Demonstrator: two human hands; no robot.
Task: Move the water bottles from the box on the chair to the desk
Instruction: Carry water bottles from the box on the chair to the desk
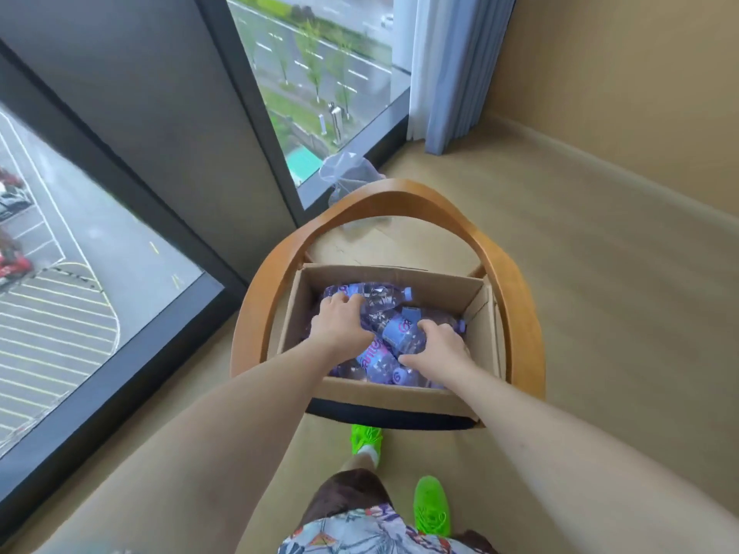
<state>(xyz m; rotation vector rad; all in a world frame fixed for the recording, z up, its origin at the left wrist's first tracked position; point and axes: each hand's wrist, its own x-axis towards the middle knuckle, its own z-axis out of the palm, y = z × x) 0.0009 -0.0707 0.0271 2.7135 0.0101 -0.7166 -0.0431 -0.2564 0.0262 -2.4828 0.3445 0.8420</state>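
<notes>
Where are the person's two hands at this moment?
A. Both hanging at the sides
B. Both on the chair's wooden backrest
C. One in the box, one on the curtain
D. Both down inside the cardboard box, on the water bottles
D: the left hand and right hand both reach into the cardboard box, gripping water bottles.

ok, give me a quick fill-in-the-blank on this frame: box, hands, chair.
1. The box sits on a wooden ____.
2. Both hands, left hand and right hand, reach into the box and grip ____.
3. The bottles in the box lie on their ____, not upright.
4. The person's shoes are bright ____.

Missing words: chair; bottles; sides; green
</notes>
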